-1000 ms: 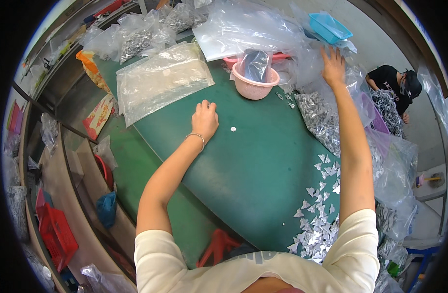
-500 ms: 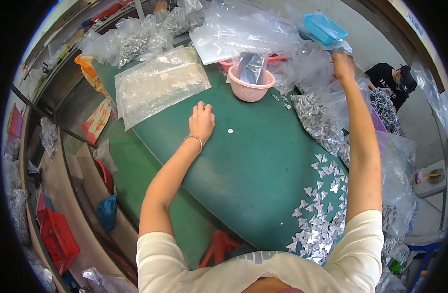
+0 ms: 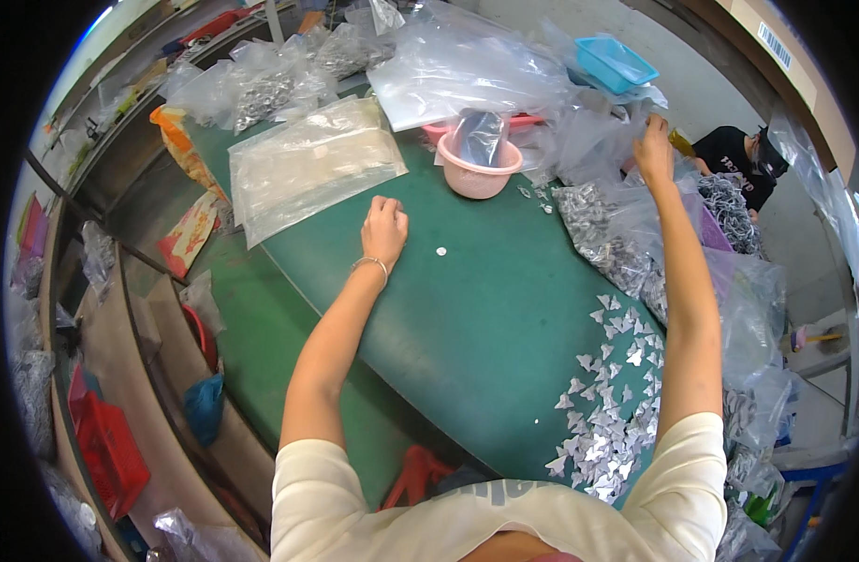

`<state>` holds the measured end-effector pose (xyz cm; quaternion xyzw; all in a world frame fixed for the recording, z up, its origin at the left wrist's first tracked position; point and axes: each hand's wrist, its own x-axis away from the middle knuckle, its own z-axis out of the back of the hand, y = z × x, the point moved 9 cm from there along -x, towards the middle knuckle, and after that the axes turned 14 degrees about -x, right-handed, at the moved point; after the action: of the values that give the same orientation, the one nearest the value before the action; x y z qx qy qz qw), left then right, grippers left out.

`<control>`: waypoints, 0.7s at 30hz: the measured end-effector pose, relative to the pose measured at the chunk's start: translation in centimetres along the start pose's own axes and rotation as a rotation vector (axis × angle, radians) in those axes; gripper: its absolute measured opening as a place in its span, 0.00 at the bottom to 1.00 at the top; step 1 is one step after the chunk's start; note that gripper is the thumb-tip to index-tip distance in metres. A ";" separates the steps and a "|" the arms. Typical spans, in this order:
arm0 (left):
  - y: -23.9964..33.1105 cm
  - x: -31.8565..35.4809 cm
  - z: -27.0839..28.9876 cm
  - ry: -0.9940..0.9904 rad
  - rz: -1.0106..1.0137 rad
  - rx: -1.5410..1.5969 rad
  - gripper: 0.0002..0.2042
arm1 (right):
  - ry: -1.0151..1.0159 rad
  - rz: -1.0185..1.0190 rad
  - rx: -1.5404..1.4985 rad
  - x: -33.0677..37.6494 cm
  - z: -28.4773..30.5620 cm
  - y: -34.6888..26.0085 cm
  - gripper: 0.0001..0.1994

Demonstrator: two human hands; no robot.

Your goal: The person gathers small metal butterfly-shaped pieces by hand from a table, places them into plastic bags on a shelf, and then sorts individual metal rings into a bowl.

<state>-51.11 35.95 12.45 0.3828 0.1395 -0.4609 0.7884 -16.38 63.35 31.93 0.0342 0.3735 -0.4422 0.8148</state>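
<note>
My left hand (image 3: pixel 385 230) rests on the green table (image 3: pixel 467 309) with its fingers curled in; whatever it may hold is hidden. Just to its right lies a small round white piece (image 3: pixel 441 251). My right arm reaches far out to the right, and my right hand (image 3: pixel 654 155) is at the clear plastic bags (image 3: pixel 593 140), below the blue basket (image 3: pixel 616 64). Its fingers are bent together, and I cannot make out what is in them. Beside that arm sits a clear bag of grey metal parts (image 3: pixel 602 234).
Many flat silvery star-like pieces (image 3: pixel 609 421) are spread at the near right. A pink bowl (image 3: pixel 481 178) with a small clear bag stands at the back. Flat plastic bags (image 3: pixel 317 159) lie far left. Another person (image 3: pixel 743 164) sits beyond the table's right side.
My right hand has drawn slightly down and away from the blue basket. My left hand stays in its place on the table. The whole view has shifted a little.
</note>
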 end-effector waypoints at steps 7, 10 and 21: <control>-7.8 0.3 -2.8 -0.058 0.694 0.801 0.05 | -0.114 0.564 -0.132 12.0 -2.1 -14.8 0.18; -9.6 0.4 -5.9 -0.091 1.007 1.614 0.05 | -0.477 0.524 -0.505 18.6 -7.8 -19.7 0.12; -5.9 7.4 -0.5 -0.146 1.256 1.849 0.09 | -0.468 0.103 -0.648 23.0 -17.8 -22.1 0.10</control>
<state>-51.97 30.13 5.08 0.7961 -0.5210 0.0709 0.2997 -35.55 40.81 10.55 -0.3074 0.2957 -0.2562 0.8674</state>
